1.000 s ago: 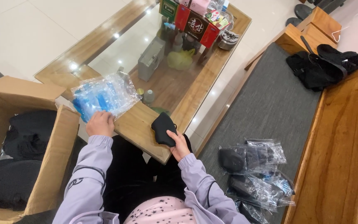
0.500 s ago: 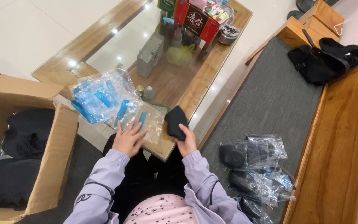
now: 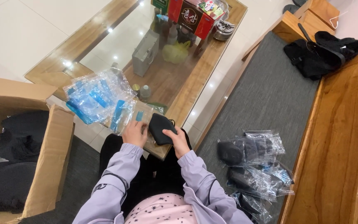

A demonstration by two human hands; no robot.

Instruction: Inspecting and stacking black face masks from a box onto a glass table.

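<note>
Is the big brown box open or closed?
Open. The cardboard box has its flaps spread outward, and dark items inside show from above.

Black mask, blue-printed clear bags, lilac sleeves.

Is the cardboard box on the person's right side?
No, the cardboard box stands at the person's left, beside the left hand.

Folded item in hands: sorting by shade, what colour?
Black, plain, clearest in the head view.
</note>
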